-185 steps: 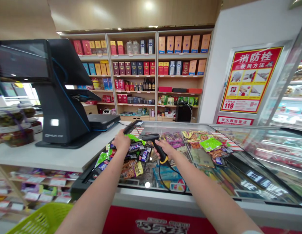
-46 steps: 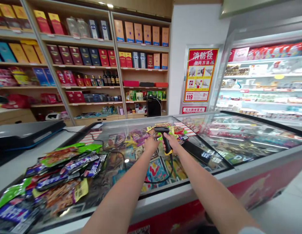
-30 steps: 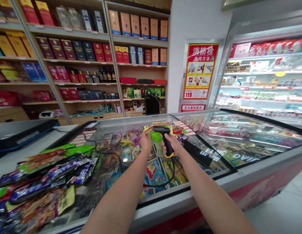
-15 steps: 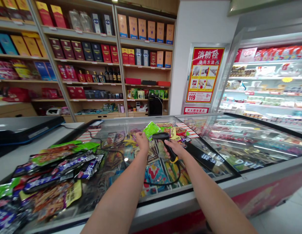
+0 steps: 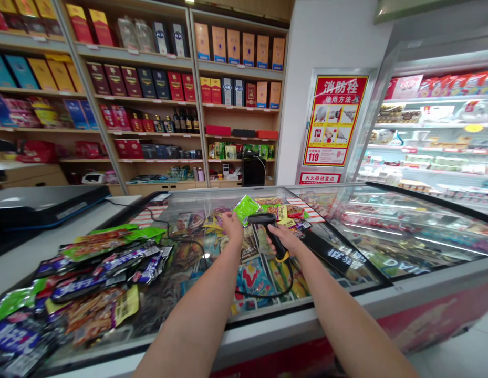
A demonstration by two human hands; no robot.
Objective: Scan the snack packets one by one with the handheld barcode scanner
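My left hand [image 5: 232, 227] is closed on the edge of a bright green snack packet [image 5: 246, 208], held up over the glass top of a chest freezer [image 5: 212, 336]. My right hand [image 5: 283, 239] grips the handle of a black and yellow barcode scanner [image 5: 276, 242]. The scanner's head sits just in front of the packet and overlaps its lower edge; whether they touch I cannot tell. A black cable [image 5: 267, 297] loops from the handle across the glass. Beyond my right hand lie several snack packets [image 5: 288, 212] in red, yellow and green.
A heap of snack packets [image 5: 105, 268] covers the freezer's left end. Behind it, a dark flat device [image 5: 50, 207] stands on a white counter. Shelves of boxes [image 5: 165, 84] line the back wall. To the right are a fire hydrant poster [image 5: 335, 121] and a lit display fridge [image 5: 433, 142].
The whole view has shifted slightly to the left, so things appear a little further right. Both hands keep their hold on the packet and the scanner, almost unmoved.
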